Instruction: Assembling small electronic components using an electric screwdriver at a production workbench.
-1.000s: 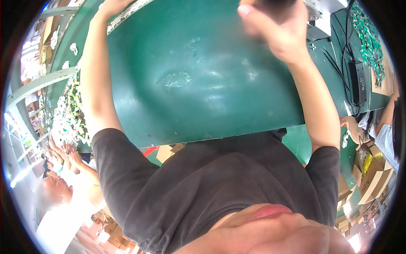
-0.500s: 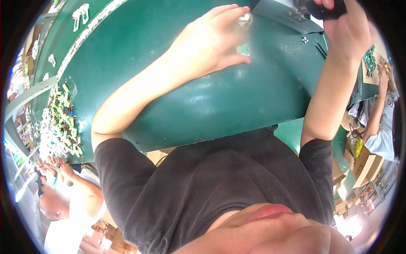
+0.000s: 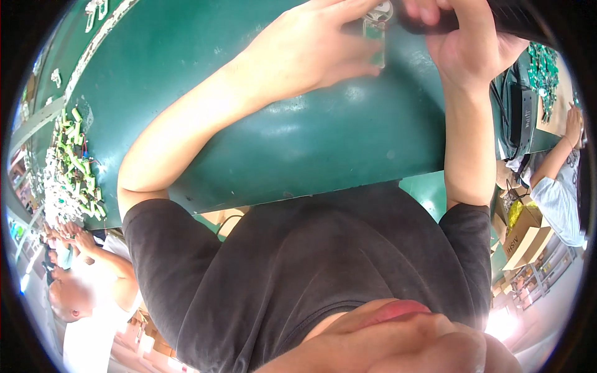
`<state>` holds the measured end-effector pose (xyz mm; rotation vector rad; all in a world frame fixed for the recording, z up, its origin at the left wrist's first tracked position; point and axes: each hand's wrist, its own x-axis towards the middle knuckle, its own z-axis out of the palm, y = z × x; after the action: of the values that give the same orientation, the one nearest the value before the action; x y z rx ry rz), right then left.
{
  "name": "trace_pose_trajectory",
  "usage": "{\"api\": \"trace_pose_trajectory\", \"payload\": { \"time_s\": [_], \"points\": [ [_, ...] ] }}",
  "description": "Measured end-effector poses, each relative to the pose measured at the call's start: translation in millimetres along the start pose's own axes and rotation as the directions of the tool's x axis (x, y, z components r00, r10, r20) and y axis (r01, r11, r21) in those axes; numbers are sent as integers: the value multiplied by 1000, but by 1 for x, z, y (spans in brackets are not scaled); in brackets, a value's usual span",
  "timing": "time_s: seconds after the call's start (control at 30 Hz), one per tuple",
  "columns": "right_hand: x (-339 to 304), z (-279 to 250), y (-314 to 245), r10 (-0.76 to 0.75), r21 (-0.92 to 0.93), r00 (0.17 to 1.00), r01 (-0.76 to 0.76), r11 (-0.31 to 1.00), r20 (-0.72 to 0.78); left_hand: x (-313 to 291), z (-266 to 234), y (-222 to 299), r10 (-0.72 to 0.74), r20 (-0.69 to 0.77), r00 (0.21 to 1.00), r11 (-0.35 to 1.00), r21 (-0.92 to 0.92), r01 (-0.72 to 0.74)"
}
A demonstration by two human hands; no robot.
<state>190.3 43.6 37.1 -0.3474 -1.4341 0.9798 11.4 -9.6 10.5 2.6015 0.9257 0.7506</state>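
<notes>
My left hand (image 3: 317,46) reaches to the far middle of the green table, its thumb and fingers around a small clear plastic piece (image 3: 375,42) with a green inside and a round, shiny end. Motion blurs some of these fingertips. My right hand (image 3: 469,59) is closed around a dark, rounded tool (image 3: 513,17) close beside that piece, at the top edge of the view. The tool's working end is hidden, and I cannot make out its exact kind.
Green and white parts (image 3: 74,165) are heaped at the table's left. On the right lie a black power box (image 3: 522,115) with cables and a pile of green circuit boards (image 3: 543,78). Co-workers sit on both sides; an open cardboard box (image 3: 528,239) stands at the lower right.
My right hand has moved left and down with the dark tool, nearer to my left hand. The clear piece and my left hand have shifted slightly right and up in view.
</notes>
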Motion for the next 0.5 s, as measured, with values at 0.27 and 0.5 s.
{"api": "trace_pose_trajectory", "payload": {
  "time_s": [0.27, 0.5],
  "points": [
    [1, -3, 9, -115, 25, 979, 112, 993, 170, 1, -1, 0, 14, -13, 1000, 1000, -1, -14],
    [-4, 4, 10, -46, 93, 987, 32, 995, 153, -3, 1, -2, 0, -51, 999, 999, -43, -2]
  ]
}}
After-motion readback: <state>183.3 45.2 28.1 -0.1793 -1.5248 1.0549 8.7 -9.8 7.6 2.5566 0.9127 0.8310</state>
